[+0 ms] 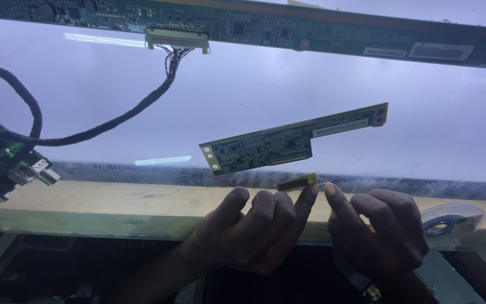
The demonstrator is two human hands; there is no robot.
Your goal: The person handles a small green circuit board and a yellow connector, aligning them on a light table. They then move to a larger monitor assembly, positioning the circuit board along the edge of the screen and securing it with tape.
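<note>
Head view: both hands (310, 225) pinch a small flex strip (296, 182), knuckles up.

A lit panel (288, 107) is filling most of the view. On it, a small green board (288, 143) is lying tilted. Just below that board, the left hand (248, 231) is pinching a yellow strip (296, 182) at the panel's lower edge, and the right hand (381, 228) is pointing a fingertip beside the strip, perhaps touching a thin film there. A black cable (113, 121) is running to a connector (176, 39) above the board. A tape roll (451, 219) is sitting right of the hands.
</note>
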